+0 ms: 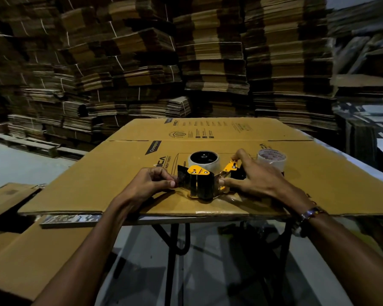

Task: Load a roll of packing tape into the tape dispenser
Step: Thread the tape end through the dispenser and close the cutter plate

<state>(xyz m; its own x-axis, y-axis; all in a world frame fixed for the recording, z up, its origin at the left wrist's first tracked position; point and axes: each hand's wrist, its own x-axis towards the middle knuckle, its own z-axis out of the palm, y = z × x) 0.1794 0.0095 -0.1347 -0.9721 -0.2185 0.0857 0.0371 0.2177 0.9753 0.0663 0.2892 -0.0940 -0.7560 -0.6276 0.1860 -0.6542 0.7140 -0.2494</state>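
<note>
A yellow and black tape dispenser (202, 181) lies on a flattened cardboard sheet (111, 173). A pale roll of tape (205, 161) sits on its black hub at the far side. My left hand (152, 184) pinches the dark flap at the dispenser's left end. My right hand (255, 178) grips the yellow handle side, with the thumb pressed on the metal plate. A second roll of tape (272, 160) stands just behind my right hand.
The cardboard sheet covers a folding table with black legs (173, 244). More flat cardboard (20, 261) lies low at the left. Tall stacks of bundled flat cartons (208, 58) wall in the back and sides.
</note>
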